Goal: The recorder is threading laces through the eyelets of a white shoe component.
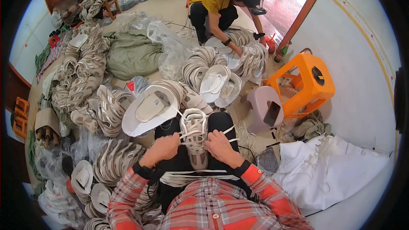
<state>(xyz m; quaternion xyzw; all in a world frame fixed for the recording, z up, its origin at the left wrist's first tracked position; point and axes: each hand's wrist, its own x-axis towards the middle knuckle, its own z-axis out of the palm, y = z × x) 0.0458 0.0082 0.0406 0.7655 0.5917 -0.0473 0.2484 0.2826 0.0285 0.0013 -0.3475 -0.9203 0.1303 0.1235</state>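
Observation:
Between my knees rests a beige and white shoe upper, its toe pointing toward me. White shoelace crosses over its front, and loose ends stick out at both sides. My left hand is closed on the lace at the upper's left edge. At the right edge my right hand pinches the lace, its fingers against the upper. A bundle of pale laces lies across my lap. Just beyond my left knee, a stack of shoe uppers lies with its pale lining facing up.
Stacked uppers cover the floor at left. A co-worker bends over more stacks ahead. To the right stand a mauve stool holding a phone, and an orange stool. White sheeting lies near the wall.

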